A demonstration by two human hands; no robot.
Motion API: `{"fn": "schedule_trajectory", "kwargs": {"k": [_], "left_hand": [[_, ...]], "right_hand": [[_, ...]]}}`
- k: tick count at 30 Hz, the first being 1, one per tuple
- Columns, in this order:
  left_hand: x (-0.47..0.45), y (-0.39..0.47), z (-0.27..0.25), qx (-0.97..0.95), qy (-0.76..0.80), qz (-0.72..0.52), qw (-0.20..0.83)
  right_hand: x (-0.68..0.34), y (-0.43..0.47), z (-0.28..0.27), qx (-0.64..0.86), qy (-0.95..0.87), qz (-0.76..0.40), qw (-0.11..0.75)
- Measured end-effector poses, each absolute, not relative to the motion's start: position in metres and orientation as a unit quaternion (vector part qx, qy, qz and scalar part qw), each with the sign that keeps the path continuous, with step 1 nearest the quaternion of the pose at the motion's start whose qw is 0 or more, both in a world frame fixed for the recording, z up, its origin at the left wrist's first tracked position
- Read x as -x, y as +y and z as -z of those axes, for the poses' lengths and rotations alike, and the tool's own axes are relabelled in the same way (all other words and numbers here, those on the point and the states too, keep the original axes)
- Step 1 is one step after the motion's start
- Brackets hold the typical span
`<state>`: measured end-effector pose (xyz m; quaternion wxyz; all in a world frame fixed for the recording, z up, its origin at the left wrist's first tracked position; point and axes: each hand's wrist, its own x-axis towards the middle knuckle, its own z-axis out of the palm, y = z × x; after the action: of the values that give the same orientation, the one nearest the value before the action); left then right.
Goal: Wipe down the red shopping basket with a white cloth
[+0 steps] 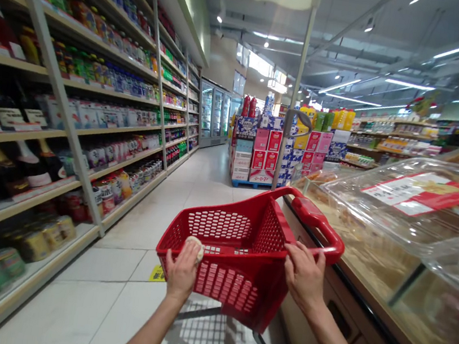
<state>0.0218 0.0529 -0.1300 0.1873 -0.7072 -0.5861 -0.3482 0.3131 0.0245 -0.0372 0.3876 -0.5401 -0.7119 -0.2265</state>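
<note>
So we've got a red plastic shopping cart (274,292) right in front of us, sitting in a supermarket aisle on pale floor tiles. It's glossy, bright red all over, sides full of rows of small holes, with a chunky rounded handle (311,212) at the right end. Our left hand (182,271) is half curled, holding a crumpled off-white cloth (200,251) against the basket's near rim toward the left. Our right hand (304,273) has its fingers loosely bent over the rim just beside the handle, hanging onto the cart. Drink shelves (117,119) on our left, clear plastic container (377,215) on our right.
</note>
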Motion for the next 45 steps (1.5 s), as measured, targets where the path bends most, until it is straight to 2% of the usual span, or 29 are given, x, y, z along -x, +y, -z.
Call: {"fn": "schedule_trajectory", "kwargs": {"k": [5, 10, 12, 17, 23, 28, 34, 36, 41, 45], "left_hand": [[-0.053, 0.05, 0.13, 0.791, -0.48, 0.32, 0.202], [0.013, 0.049, 0.13, 0.647, -0.653, 0.332, 0.21], [0.018, 0.05, 0.13, 0.629, -0.675, 0.328, 0.203], [-0.011, 0.049, 0.13, 0.755, -0.542, 0.309, 0.2], [0.009, 0.048, 0.127, 0.656, -0.661, 0.316, 0.182], [-0.033, 0.048, 0.126, 0.771, -0.52, 0.326, 0.168], [0.009, 0.049, 0.128, 0.64, -0.674, 0.326, 0.17], [0.0, 0.048, 0.126, 0.654, -0.662, 0.325, 0.17], [-0.052, 0.049, 0.122, 0.775, -0.501, 0.339, 0.182], [-0.014, 0.051, 0.125, 0.699, -0.594, 0.35, 0.189]], "right_hand": [[-0.294, 0.026, 0.04, 0.532, -0.739, 0.19, 0.368], [-0.298, 0.026, 0.041, 0.524, -0.743, 0.202, 0.363], [-0.297, 0.026, 0.041, 0.528, -0.736, 0.209, 0.368], [-0.298, 0.026, 0.043, 0.516, -0.745, 0.221, 0.36], [-0.296, 0.025, 0.044, 0.515, -0.741, 0.231, 0.364], [-0.292, 0.026, 0.046, 0.509, -0.747, 0.219, 0.367], [-0.294, 0.025, 0.047, 0.505, -0.751, 0.221, 0.363], [-0.291, 0.025, 0.048, 0.513, -0.742, 0.225, 0.369], [-0.293, 0.026, 0.05, 0.502, -0.749, 0.224, 0.37], [-0.297, 0.025, 0.049, 0.499, -0.758, 0.217, 0.36]]}}
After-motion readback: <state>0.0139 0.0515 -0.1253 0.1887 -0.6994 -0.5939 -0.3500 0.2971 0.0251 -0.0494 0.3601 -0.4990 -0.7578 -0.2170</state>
